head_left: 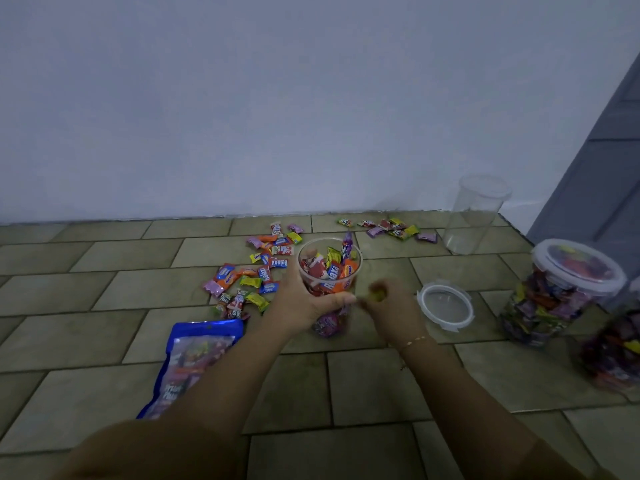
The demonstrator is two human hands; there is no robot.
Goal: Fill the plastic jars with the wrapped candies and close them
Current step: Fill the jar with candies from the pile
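— Clear plastic jar (329, 271) at centre, part-filled with wrapped candies (327, 268), gripped round its side by left hand (304, 303), fingers curled

— And at three o'clock of it?

— Right hand (388, 303), blurred, pinching something small and yellow-green (375, 292); loose lid (445, 306) flat on tiled floor (381, 382) beyond

— Elsewhere?

— Scattered candies (256, 268) at nine to eleven o'clock, empty jar (474, 216) at two, lidded full jar (561, 292) far at three, blue bag (194, 355) at seven

One head-worn camera looks forward and down, close over the tiled floor (374, 379).
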